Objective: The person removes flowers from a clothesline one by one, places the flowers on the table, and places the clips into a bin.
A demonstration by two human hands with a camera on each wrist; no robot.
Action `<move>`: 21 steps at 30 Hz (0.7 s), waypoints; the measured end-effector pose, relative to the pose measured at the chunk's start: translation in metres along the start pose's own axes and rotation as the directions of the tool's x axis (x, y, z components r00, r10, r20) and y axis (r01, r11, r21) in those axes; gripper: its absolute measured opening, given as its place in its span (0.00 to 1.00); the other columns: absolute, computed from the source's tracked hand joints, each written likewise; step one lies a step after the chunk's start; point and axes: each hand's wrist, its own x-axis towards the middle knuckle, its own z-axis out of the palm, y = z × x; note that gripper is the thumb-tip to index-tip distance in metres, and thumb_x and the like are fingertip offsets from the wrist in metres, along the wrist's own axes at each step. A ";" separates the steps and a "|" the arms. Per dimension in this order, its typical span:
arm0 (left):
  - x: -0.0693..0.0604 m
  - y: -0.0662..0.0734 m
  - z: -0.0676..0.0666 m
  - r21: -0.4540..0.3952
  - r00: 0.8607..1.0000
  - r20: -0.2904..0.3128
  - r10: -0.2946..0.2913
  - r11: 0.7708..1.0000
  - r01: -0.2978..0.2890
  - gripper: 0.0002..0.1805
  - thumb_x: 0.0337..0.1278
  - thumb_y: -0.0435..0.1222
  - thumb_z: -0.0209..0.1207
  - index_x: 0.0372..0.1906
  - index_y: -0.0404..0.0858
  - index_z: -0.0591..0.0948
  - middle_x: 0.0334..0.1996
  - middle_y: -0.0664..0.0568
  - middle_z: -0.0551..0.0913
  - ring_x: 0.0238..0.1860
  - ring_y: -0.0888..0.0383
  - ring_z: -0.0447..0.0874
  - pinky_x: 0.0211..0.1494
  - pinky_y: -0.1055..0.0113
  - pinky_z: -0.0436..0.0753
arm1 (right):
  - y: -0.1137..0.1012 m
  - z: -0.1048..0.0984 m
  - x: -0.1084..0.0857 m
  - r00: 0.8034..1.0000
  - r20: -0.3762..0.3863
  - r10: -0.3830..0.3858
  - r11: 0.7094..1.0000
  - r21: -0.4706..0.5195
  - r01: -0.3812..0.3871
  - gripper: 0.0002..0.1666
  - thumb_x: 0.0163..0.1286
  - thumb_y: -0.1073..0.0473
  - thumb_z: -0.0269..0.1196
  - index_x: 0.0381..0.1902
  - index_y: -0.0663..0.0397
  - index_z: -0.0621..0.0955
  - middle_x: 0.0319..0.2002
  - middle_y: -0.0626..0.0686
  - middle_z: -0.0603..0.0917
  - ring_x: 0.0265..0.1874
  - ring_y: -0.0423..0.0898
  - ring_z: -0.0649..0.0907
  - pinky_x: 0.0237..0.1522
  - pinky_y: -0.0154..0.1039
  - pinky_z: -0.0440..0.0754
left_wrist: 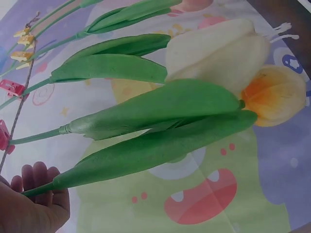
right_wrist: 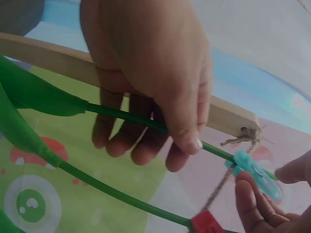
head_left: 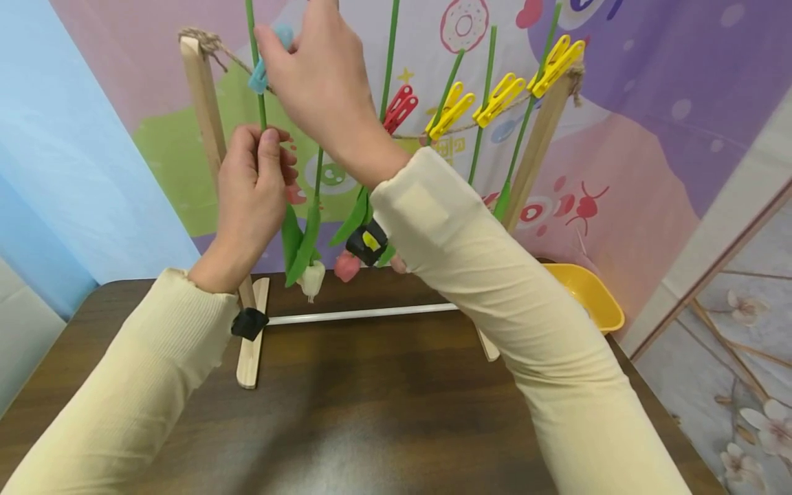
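In the head view my left hand (head_left: 254,185) pinches the green stem (head_left: 261,110) of an artificial tulip hanging upside down by the left post. Its long leaves (left_wrist: 155,150) show in the left wrist view. Above, my right hand (head_left: 334,82) holds a light blue clothespin (head_left: 257,79) between thumb and fingers. In the right wrist view that clothespin sits where the stem crosses the twine (right_wrist: 219,187), around both. More tulips hang alongside, one with a white bloom (head_left: 312,278) and one with a pink bloom (head_left: 347,266). A red clothespin (head_left: 401,110) grips a neighbouring stem.
Yellow clothespins (head_left: 500,100) hold further stems toward the right wooden post (head_left: 541,148). The left wooden post (head_left: 204,103) carries the twine's knotted end. A white rod (head_left: 365,314) joins the feet on the brown table (head_left: 371,426). A yellow basin (head_left: 609,302) stands at the right.
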 end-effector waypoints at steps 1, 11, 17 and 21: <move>0.000 0.000 0.000 -0.002 1.000 0.001 -0.007 1.000 0.007 0.13 0.71 0.45 0.39 0.43 0.43 0.72 0.28 0.58 0.74 0.23 0.65 0.74 0.24 0.75 0.79 | 0.000 0.000 0.001 1.000 0.009 0.006 1.000 -0.010 -0.006 0.35 0.71 0.52 0.51 0.72 0.44 0.53 0.17 0.43 0.70 0.12 0.37 0.65 0.21 0.30 0.64; 0.002 0.000 0.001 -0.016 0.999 0.006 -0.049 0.999 0.049 0.12 0.72 0.43 0.37 0.41 0.45 0.71 0.27 0.58 0.72 0.25 0.64 0.74 0.24 0.76 0.78 | 0.000 0.002 0.007 0.992 0.087 0.092 0.992 -0.096 -0.083 0.23 0.72 0.48 0.50 0.62 0.48 0.70 0.22 0.43 0.74 0.19 0.35 0.71 0.25 0.29 0.68; 0.003 -0.001 0.000 -0.070 0.999 0.010 -0.052 0.996 0.052 0.12 0.72 0.41 0.36 0.41 0.43 0.70 0.27 0.56 0.69 0.20 0.65 0.71 0.21 0.75 0.77 | -0.001 -0.001 0.009 0.989 0.089 0.119 0.989 -0.095 -0.111 0.19 0.70 0.47 0.53 0.54 0.46 0.74 0.36 0.42 0.79 0.27 0.34 0.77 0.33 0.28 0.72; 0.003 -0.002 -0.001 -0.077 1.000 0.027 -0.012 0.997 0.014 0.11 0.72 0.42 0.35 0.42 0.45 0.69 0.26 0.56 0.67 0.16 0.66 0.69 0.22 0.75 0.76 | -0.001 -0.001 0.011 0.986 0.094 0.139 0.989 -0.055 -0.134 0.18 0.69 0.47 0.55 0.52 0.46 0.75 0.37 0.42 0.81 0.27 0.34 0.80 0.34 0.27 0.73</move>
